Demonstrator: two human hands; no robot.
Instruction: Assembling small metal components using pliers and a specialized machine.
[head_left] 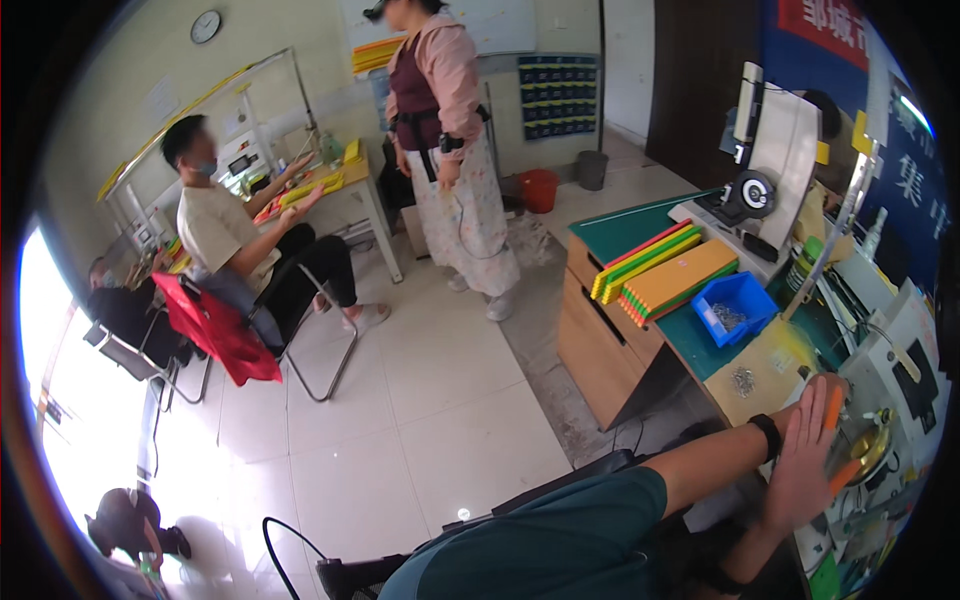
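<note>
Both my hands are together over the desk at the lower right. My left hand [831, 385] is beyond the right, its fingers mostly hidden, next to the upper end of an orange piece [832, 408]. My right hand [797, 480] crosses in front, its fingers straight and close together. From its palm side a second orange strip [846, 476] sticks out. Whether the two orange parts are one thing is hidden. Beside them a round brass-coloured part [872, 448] sits on a machine. A small pile of metal pieces [742, 382] lies on cardboard near my left hand.
A blue bin [757, 303] of metal bits and bundles of orange, yellow and green strips [680, 280] rest on the desk. Behind them stands a white machine [790, 160]. A person [430, 130] stands across the room; a seated person [220, 215] works at a table.
</note>
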